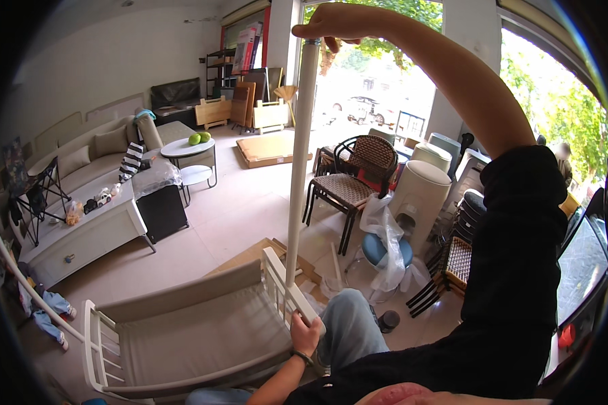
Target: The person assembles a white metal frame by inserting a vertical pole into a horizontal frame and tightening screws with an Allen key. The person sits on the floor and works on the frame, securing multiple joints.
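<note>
A small off-white bed frame (267, 337) with slatted ends and a grey-beige fabric base stands low in front of me. From its right end a long white pole (300, 155) rises, nearly upright. High above, my right hand (348, 23) is bent over the pole's top, where a bluish bit shows just under the hand; some of its fingers are hidden. My left hand (305, 334), a dark band at its wrist, is wrapped round the top rail (290, 290) of that right end, close to the pole's foot. Another white pole (23, 280) curves up from the left end.
At the left edge are a person's jean-clad legs (47, 314). Flattened cardboard (240, 255) lies behind the bed frame. Woven chairs (355, 185), a blue stool (388, 250) under plastic wrap and a dark cup-like object (388, 321) stand right. A white low cabinet (91, 246) stands left.
</note>
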Demonstrator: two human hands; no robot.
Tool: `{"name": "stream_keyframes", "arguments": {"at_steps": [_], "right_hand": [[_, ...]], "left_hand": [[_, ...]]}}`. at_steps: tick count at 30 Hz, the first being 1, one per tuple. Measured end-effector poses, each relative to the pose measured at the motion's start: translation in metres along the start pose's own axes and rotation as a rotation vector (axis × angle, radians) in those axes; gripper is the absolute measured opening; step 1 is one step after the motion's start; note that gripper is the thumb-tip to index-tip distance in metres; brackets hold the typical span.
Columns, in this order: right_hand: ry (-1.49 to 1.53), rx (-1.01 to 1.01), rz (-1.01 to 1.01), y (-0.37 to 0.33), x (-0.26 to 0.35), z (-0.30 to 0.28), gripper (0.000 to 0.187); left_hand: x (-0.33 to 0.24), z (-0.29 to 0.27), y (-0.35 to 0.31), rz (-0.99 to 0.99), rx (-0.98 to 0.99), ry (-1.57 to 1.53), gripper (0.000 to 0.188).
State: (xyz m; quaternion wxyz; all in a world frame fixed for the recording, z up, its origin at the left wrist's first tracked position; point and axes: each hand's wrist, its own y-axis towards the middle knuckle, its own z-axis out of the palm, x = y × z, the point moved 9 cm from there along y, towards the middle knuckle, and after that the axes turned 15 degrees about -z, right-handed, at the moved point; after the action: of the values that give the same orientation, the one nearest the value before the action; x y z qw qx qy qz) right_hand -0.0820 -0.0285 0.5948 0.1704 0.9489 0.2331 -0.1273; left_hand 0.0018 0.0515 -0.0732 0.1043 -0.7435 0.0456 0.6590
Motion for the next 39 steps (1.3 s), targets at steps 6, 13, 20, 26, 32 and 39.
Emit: {"name": "stream_keyframes", "arguments": {"at_steps": [6, 13, 20, 26, 32, 39], "right_hand": [[-0.071, -0.061, 0.044, 0.010, -0.022, 0.006, 0.066], [0.075, -0.016, -0.074, 0.000, -0.005, 0.005, 0.062], [0.109, -0.036, -0.074, 0.000, -0.006, -0.003, 0.069], [-0.094, -0.021, 0.125, 0.012, -0.021, 0.007, 0.061], [0.050, 0.047, -0.068, 0.007, 0.000, 0.007, 0.072], [0.089, -0.038, -0.021, 0.006, -0.008, -0.002, 0.070]], "left_hand": [[-0.001, 0.004, 0.001, -0.022, 0.030, -0.003, 0.059], [0.003, 0.003, 0.002, -0.001, 0.006, 0.005, 0.058], [-0.003, 0.001, 0.000, 0.022, -0.014, 0.009, 0.058], [-0.003, -0.002, 0.000, 0.002, -0.018, 0.019, 0.059], [-0.007, -0.004, -0.003, 0.001, -0.042, 0.016, 0.061], [-0.003, -0.003, -0.002, 0.009, -0.057, 0.028, 0.060]]}}
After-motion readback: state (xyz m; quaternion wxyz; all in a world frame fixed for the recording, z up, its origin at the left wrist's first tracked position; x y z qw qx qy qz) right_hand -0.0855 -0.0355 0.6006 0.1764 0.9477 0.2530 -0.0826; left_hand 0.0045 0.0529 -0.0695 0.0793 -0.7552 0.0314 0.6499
